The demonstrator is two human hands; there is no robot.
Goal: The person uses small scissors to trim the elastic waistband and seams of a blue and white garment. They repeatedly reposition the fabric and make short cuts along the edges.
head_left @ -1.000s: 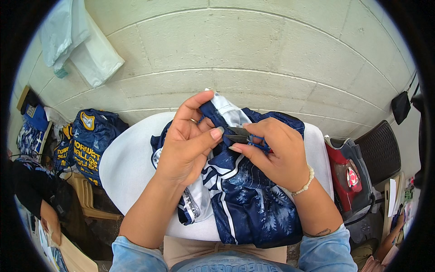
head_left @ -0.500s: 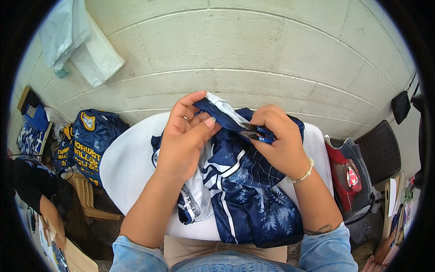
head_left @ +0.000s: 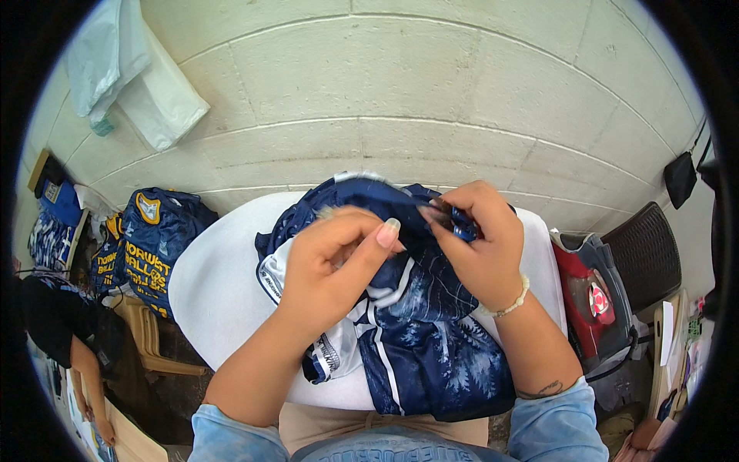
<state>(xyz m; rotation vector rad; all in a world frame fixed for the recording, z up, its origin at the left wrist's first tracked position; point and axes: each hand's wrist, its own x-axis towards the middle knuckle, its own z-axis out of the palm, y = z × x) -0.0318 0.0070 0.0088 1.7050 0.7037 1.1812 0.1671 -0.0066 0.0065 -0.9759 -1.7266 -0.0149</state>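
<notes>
My left hand point(head_left: 346, 262) is curled above a heap of navy and white printed sportswear point(head_left: 435, 358), thumb toward the fingertips; what it pinches, if anything, is blurred and hidden. My right hand point(head_left: 481, 246) grips blue-handled scissors point(head_left: 463, 225), their blades pointing left at a navy fabric band point(head_left: 377, 192) with a white edge, slightly blurred, which arches across the top of the heap. The garments lie on a white padded surface point(head_left: 212, 277).
Pale block wall point(head_left: 431, 77) behind, with hanging plastic bags point(head_left: 146, 92). Left: navy-yellow garments point(head_left: 146, 254), a plastic chair point(head_left: 154, 346), another person's arm point(head_left: 88, 369). Right: red-grey appliance point(head_left: 585, 300), dark woven panel point(head_left: 643, 262), black pouch point(head_left: 679, 181), part of another person point(head_left: 643, 435).
My left hand has come down from the band's raised end, its fingers now curled lower. The band has dropped and arched leftward. My right hand with the scissors has shifted slightly right.
</notes>
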